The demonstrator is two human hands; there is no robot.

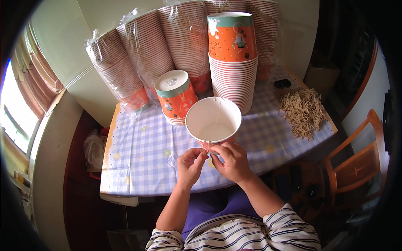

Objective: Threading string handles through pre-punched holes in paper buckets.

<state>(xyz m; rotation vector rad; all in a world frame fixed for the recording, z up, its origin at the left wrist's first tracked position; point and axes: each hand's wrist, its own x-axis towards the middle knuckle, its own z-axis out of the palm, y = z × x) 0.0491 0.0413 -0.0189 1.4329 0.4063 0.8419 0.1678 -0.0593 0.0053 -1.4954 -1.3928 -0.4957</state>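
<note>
A white-lined paper bucket (203, 119) stands upright at the table's front, its mouth tipped slightly toward me. A thin tan cord (220, 106) runs from its far rim down inside, and more of that cord loops at the near rim. My left hand (190, 167) pinches the cord there with thumb and fingertips. Right beside it, my right hand (233, 163) is closed on the cord too, its fingers against the bucket's near side. The exact knot or end between the fingertips is too small to make out.
Behind the bucket rise a short upside-down bucket stack (178, 100) and a tall nested stack (233, 79). Plastic-wrapped stacks (144, 46) line the back. A heap of tan cords (303, 109) lies right, near a small black object (282, 83). A wooden chair (358, 163) stands right of the checked tablecloth (138, 163).
</note>
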